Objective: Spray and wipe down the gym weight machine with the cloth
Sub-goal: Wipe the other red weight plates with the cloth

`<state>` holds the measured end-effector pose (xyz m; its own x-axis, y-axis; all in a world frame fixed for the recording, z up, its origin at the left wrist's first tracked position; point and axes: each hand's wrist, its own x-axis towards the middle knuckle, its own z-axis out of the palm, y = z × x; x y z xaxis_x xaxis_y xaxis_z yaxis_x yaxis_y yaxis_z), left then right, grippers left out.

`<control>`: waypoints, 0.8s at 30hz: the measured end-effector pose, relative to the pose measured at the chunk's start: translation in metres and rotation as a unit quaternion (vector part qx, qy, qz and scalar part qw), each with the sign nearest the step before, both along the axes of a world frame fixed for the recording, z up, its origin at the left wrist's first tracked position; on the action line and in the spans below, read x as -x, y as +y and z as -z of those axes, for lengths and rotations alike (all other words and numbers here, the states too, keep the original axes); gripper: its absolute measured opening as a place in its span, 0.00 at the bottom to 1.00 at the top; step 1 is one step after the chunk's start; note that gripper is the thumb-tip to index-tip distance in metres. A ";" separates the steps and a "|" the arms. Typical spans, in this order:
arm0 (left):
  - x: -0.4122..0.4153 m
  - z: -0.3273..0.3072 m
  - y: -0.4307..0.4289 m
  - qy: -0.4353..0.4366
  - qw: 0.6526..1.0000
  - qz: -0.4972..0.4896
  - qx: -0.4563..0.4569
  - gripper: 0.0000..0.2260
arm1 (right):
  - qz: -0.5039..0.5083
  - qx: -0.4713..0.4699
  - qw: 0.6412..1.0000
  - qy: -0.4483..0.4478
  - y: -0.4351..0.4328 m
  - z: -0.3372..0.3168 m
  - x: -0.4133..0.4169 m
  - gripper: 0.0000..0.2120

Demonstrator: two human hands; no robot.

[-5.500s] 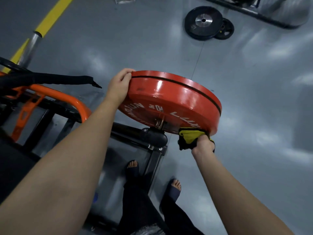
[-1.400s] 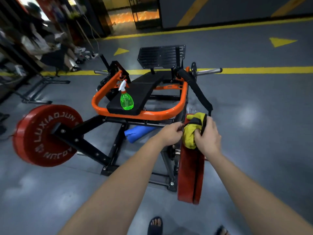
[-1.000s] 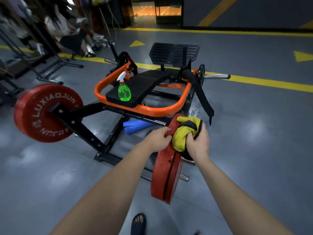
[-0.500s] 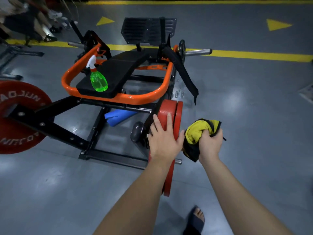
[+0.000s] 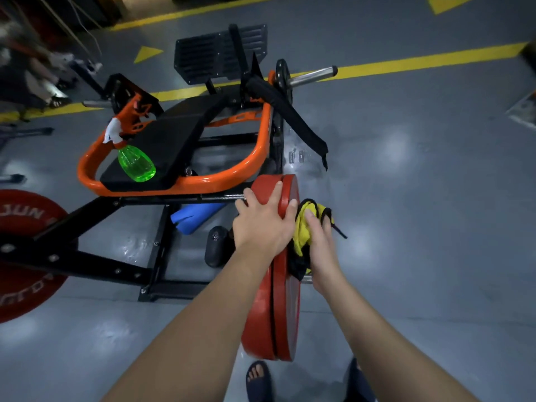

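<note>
Pressing on the top rim of the nearer red plate, the left hand lies flat with its fingers spread and clasps nothing. The right hand has its fingers curled round the yellow and black cloth and holds it against the plate's outer face, just beside the left fingertips. That plate stands on edge on the weight machine, between the 2 forearms. The green spray bottle stands on the front of the black seat pad, well apart from both hands. An orange tube frame loops round the pad and lies between the plate and the bottle. Under it a blue roll lies on the floor, and a black rubber stop sits just left of the plate. A black strap hangs off the far right corner, near a chrome sleeve and a black ribbed footplate. A 2nd red plate with white lettering sits on the machine's arm at the left edge. 1 sandalled foot shows below the nearer plate. The floor is glossy grey, with lamp glare, yellow lines and yellow arrows. At the far left a person is too blurred to make out.
</note>
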<state>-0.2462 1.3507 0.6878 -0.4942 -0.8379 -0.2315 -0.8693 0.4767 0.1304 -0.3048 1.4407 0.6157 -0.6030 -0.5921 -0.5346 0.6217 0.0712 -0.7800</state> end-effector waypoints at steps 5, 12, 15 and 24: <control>0.017 0.009 -0.019 -0.027 0.999 -0.011 -0.015 0.28 | -0.013 -0.008 1.000 0.008 -0.042 0.003 0.030 0.26; 0.035 0.008 -0.041 -0.053 0.998 0.006 -0.041 0.28 | 0.033 0.001 0.995 0.091 -0.017 -0.003 0.002 0.08; 0.040 0.007 -0.046 -0.058 0.997 0.019 -0.052 0.27 | 0.032 0.010 0.990 0.133 -0.006 -0.009 -0.005 0.09; 0.039 0.009 -0.049 -0.030 0.998 0.020 -0.051 0.25 | 0.032 -0.026 0.994 0.106 -0.039 -0.001 0.017 0.10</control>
